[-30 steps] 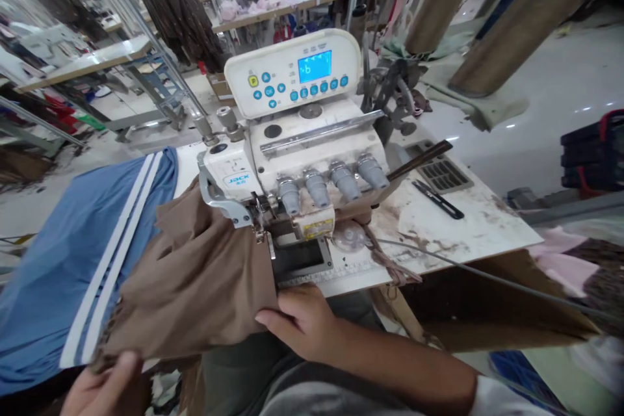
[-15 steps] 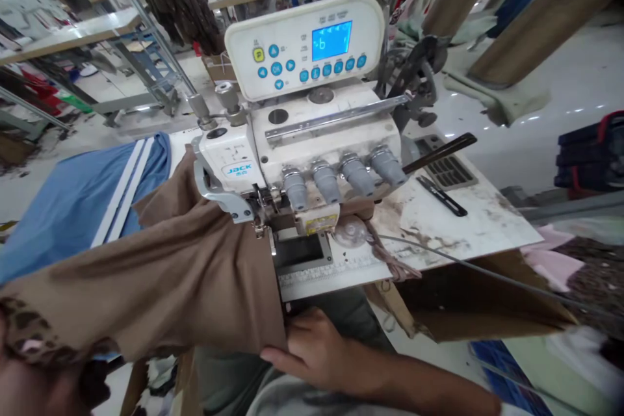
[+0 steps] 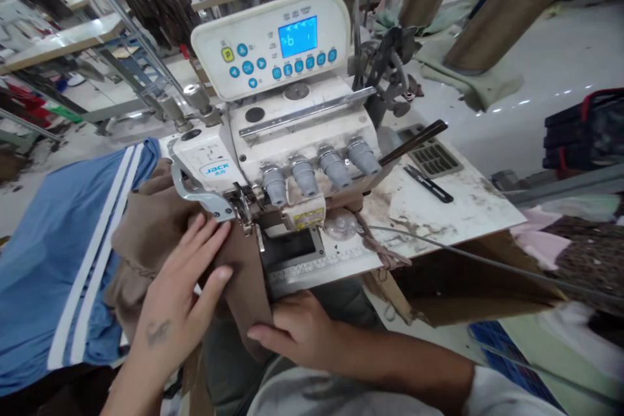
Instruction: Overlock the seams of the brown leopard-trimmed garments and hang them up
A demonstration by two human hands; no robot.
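Observation:
A white sewing machine [image 3: 302, 123] with a lit control panel [image 3: 273, 42] stands on the worktable. Brown fabric [image 3: 146, 227] lies bunched left of the machine, and its flat edge runs under the needle area and down toward me. My left hand [image 3: 182, 286] rests on this fabric beside the presser area, fingers spread and pointing at the machine. Lower down, near the table's front edge, my right hand [image 3: 297, 328] pinches the fabric's right edge between thumb and fingers.
Blue fabric with white stripes [image 3: 92, 234] lies at the left. On the table's right side are black snips [image 3: 428, 183] and a loose cord [image 3: 439, 247]. A cardboard box [image 3: 468, 292] sits below the table's front edge.
My left hand has let go of the fabric's far left part and moved right, onto the cloth by the machine. The brown fabric is now bunched instead of stretched leftward. My right hand keeps its grip.

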